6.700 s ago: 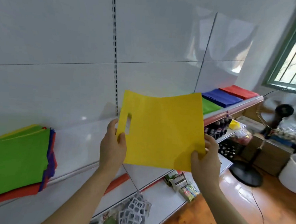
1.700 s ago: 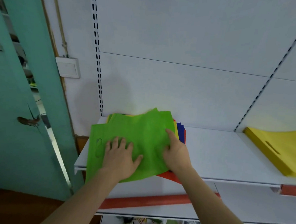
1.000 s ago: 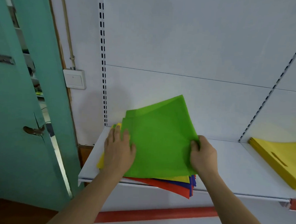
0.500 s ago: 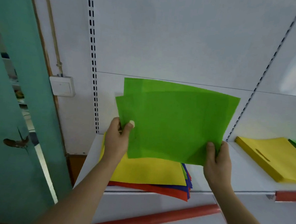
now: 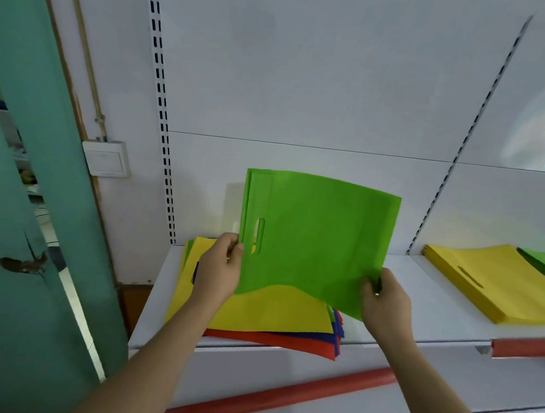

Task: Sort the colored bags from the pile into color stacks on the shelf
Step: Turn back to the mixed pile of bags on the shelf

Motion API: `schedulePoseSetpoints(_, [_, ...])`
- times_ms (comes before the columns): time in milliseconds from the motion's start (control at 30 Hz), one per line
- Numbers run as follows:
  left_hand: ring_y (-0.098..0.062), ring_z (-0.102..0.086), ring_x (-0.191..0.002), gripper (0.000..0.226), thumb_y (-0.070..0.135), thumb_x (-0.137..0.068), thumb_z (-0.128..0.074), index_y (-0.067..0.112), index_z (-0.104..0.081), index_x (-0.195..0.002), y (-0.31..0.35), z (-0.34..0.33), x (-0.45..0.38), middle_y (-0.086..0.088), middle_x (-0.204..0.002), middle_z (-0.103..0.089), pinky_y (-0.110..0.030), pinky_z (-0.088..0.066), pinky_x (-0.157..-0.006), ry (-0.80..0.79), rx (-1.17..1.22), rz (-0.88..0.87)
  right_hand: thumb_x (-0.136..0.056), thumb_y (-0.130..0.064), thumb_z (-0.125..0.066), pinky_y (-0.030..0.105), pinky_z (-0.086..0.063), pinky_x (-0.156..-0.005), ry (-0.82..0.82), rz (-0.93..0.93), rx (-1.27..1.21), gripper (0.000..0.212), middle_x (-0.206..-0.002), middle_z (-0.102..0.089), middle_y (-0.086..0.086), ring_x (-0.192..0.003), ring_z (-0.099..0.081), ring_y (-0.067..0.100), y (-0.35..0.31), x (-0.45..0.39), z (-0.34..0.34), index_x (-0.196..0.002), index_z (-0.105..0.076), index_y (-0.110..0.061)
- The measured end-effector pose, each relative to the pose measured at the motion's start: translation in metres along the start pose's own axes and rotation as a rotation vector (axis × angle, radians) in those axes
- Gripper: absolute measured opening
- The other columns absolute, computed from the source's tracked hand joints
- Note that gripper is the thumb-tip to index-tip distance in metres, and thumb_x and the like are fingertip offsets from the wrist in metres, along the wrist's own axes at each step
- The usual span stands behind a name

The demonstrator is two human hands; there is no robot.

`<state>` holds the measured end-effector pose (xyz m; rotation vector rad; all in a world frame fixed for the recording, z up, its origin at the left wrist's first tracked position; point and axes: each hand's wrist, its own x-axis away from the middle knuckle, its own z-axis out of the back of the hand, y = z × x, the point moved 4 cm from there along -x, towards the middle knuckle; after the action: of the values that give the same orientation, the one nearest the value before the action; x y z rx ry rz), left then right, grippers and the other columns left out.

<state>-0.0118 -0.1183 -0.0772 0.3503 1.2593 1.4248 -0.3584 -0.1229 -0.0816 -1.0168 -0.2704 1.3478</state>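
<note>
Green non-woven bags [image 5: 320,240], at least two by the doubled edge along their left side, are held upright above a white shelf [image 5: 417,308], with a slot handle cut near that left edge. The left hand [image 5: 219,268] pinches the bags at the left edge just below the slot, thumb on the near face, while the right hand [image 5: 384,302] grips the lower right corner, fingers curled round it. Directly beneath, a mixed pile [image 5: 259,313] lies flat at the left end of the shelf: a yellow bag on top, with green, blue and red edges showing under it and the red bottom layers overhanging the shelf's near lip. The lifted bags hang clear of the pile, their lower edge bowed above the yellow sheet. Well apart on the right, a neat yellow stack [image 5: 488,280] sits on the same shelf, and a green stack [image 5: 543,261] lies just beyond it at the frame's right edge. White back panels with slotted uprights [image 5: 162,121] rise behind the shelf. A red price rail [image 5: 286,393] edges the lower shelf in the near foreground. A white wall switch [image 5: 106,158] and a teal door [image 5: 28,193] stand at the left.
</note>
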Motion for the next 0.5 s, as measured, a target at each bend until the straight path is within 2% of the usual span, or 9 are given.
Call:
schedulePoseSetpoints(67, [0.002,-0.061,-0.082,0.008,0.021,-0.108,-0.057,0.028,-0.062,-0.108,0.011,-0.002,0.000,0.018,-0.089,-0.066,-0.016,-0.041,-0.060,0.048,0.005,-0.013,-0.099,-0.015,-0.059,0.031,-0.032,-0.054,0.062,0.021,-0.012,0.023,-0.068,-0.055,-0.003,-0.066,-0.053,0.014,0.003,-0.002,0.012,-0.081,-0.047,-0.023])
schedulePoseSetpoints(133, [0.000,-0.064,-0.082,0.008,0.024,-0.107,-0.059,0.027,-0.064,-0.113,0.022,-0.011,0.005,0.016,-0.092,-0.069,-0.015,-0.043,-0.062,0.037,0.010,-0.011,-0.100,-0.018,-0.060,0.032,-0.034,-0.057,0.106,0.030,-0.054,0.016,-0.074,-0.059,-0.009,-0.072,-0.055,0.007,0.007,-0.002,0.024,-0.088,-0.053,-0.026])
schedulePoseSetpoints(200, [-0.004,-0.064,-0.079,0.008,0.024,-0.105,-0.063,0.027,-0.064,-0.113,0.031,-0.026,0.014,0.012,-0.089,-0.069,-0.022,-0.044,-0.062,0.005,-0.023,-0.004,-0.101,-0.021,-0.060,0.032,-0.037,-0.060,0.139,0.034,-0.108,0.009,-0.083,-0.063,-0.013,-0.078,-0.057,0.003,0.013,0.000,0.037,-0.098,-0.057,-0.029])
schedulePoseSetpoints(267, [-0.012,-0.064,-0.077,0.008,0.019,-0.104,-0.063,0.023,-0.066,-0.110,0.044,-0.042,0.022,0.008,-0.086,-0.069,-0.031,-0.044,-0.061,0.034,-0.044,-0.016,-0.103,-0.021,-0.060,0.027,-0.039,-0.061,0.168,0.054,-0.137,0.009,-0.087,-0.063,-0.014,-0.081,-0.057,0.001,0.023,0.000,0.054,-0.102,-0.057,-0.029])
schedulePoseSetpoints(333, [-0.014,-0.065,-0.081,0.011,0.016,-0.105,-0.062,0.018,-0.068,-0.113,0.063,-0.058,0.028,0.006,-0.090,-0.071,-0.035,-0.049,-0.065,0.072,-0.025,-0.048,-0.104,-0.021,-0.059,0.023,-0.038,-0.062,0.200,0.075,-0.153,0.009,-0.090,-0.062,-0.015,-0.082,-0.056,0.001,0.038,-0.001,0.078,-0.103,-0.055,-0.029])
schedulePoseSetpoints(433, [-0.012,-0.067,-0.086,0.016,0.014,-0.104,-0.062,0.016,-0.070,-0.118,0.102,-0.092,0.035,0.005,-0.096,-0.073,-0.032,-0.051,-0.070,0.103,0.002,-0.100,-0.104,-0.022,-0.059,0.032,-0.040,-0.061,0.261,0.054,-0.174,0.013,-0.094,-0.064,-0.012,-0.081,-0.060,0.013,0.071,-0.008,0.124,-0.109,-0.053,-0.031])
schedulePoseSetpoints(500, [-0.013,-0.066,-0.084,0.018,0.013,-0.102,-0.064,0.015,-0.070,-0.119,0.127,-0.122,0.043,0.006,-0.096,-0.073,-0.030,-0.047,-0.070,0.122,0.018,-0.123,-0.103,-0.020,-0.060,0.035,-0.040,-0.069,0.306,0.025,-0.170,0.017,-0.099,-0.066,-0.006,-0.084,-0.060,0.023,0.102,-0.013,0.160,-0.118,-0.055,-0.027])
